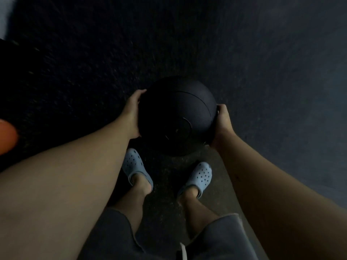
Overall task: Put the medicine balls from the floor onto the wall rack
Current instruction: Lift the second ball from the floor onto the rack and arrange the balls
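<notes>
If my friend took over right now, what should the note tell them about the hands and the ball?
Left hand: pressed on the left side of the black ball.
Right hand: pressed on its right side.
The ball is gripped between both hands, in front of the blue clogs; I cannot tell if it has left the dark floor.
An orange round thing shows at the left edge, maybe another ball.
Done: this ball is gripped.
Left: carry it to the wall rack, which is not in view, then look for more balls.

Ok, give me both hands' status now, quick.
Left hand: pressed against the left side of the black medicine ball, holding it.
Right hand: gripping the ball's right side.
</notes>
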`<act>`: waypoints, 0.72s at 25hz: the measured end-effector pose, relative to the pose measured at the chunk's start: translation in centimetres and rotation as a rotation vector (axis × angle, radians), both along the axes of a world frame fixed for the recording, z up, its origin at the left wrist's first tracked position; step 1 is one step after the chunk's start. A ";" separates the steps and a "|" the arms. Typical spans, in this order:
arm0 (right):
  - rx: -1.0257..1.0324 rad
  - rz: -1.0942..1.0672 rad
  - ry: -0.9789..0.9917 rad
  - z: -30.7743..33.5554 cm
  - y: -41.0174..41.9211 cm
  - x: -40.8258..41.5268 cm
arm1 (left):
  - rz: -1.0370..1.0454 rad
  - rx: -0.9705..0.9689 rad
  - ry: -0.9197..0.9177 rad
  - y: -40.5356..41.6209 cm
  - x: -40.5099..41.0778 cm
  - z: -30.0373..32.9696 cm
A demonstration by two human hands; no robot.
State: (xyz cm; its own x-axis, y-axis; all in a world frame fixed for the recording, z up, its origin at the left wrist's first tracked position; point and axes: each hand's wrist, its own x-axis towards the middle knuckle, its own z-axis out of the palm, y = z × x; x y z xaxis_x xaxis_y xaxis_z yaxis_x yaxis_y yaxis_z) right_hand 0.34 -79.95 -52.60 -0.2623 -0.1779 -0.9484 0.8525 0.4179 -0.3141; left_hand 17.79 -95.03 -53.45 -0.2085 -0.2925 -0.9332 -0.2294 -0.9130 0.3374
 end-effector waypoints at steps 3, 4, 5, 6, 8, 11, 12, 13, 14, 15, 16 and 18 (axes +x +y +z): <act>-0.165 0.048 0.120 13.3 -5.7 -1.0 | 0.058 -0.141 0.129 -4.6 -0.1 13.8; -0.221 0.063 0.151 17.2 -7.6 -1.2 | 0.086 -0.198 0.165 -6.0 0.0 18.1; -0.269 0.079 0.180 20.7 -9.1 -1.2 | 0.116 -0.249 0.203 -6.9 0.3 22.1; -0.345 0.110 0.213 25.5 -11.0 -0.9 | 0.148 -0.326 0.254 -7.9 1.0 27.4; -0.457 0.162 0.299 33.3 -14.5 0.0 | 0.241 -0.453 0.319 -9.5 2.1 36.0; -0.670 0.231 0.387 46.0 -19.4 3.5 | 0.433 -0.668 0.375 -11.0 5.9 49.3; -0.729 0.246 0.411 49.3 -21.0 4.9 | 0.480 -0.737 0.381 -11.3 7.5 53.2; -0.783 0.265 0.430 52.5 -22.4 6.5 | 0.511 -0.801 0.385 -11.3 9.1 56.7; -0.858 0.291 0.438 56.2 -23.7 8.5 | 0.541 -0.874 0.402 -11.3 11.3 60.5; -0.941 0.319 0.433 59.5 -24.7 10.8 | 0.581 -0.945 0.413 -11.1 13.6 64.1; -1.024 0.347 0.418 62.8 -25.9 13.2 | 0.632 -1.012 0.415 -10.8 15.9 67.7; -1.172 0.436 0.373 69.3 -27.2 18.0 | 0.720 -1.140 0.382 -9.4 20.4 74.2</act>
